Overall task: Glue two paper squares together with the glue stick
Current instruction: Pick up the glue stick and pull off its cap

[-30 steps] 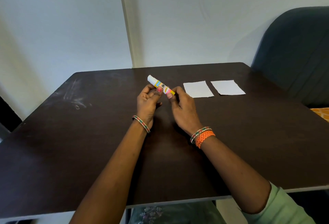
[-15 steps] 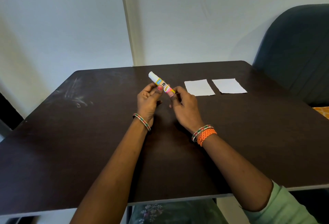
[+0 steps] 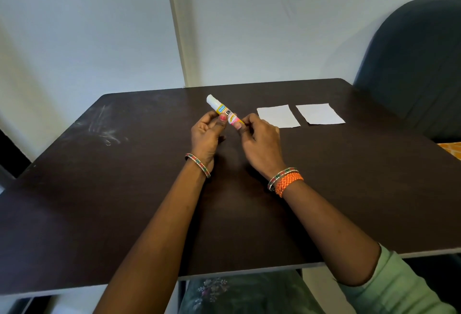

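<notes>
Two hands (image 3: 207,134) (image 3: 259,139), glue stick (image 3: 224,111) diagonal.

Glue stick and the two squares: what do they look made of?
Glue stick: looks like smooth plastic, white cap end, glossy printed label. Left square and right square: thin matte white paper, lying flat. Table: dark matte top, probably laminate, with pale scuffs.

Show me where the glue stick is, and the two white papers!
White-capped yellow glue stick (image 3: 225,112), head view, on its label.
Nearer white paper square (image 3: 278,116), head view, on its middle.
Farther-right white paper square (image 3: 320,113), head view, on its middle.
</notes>
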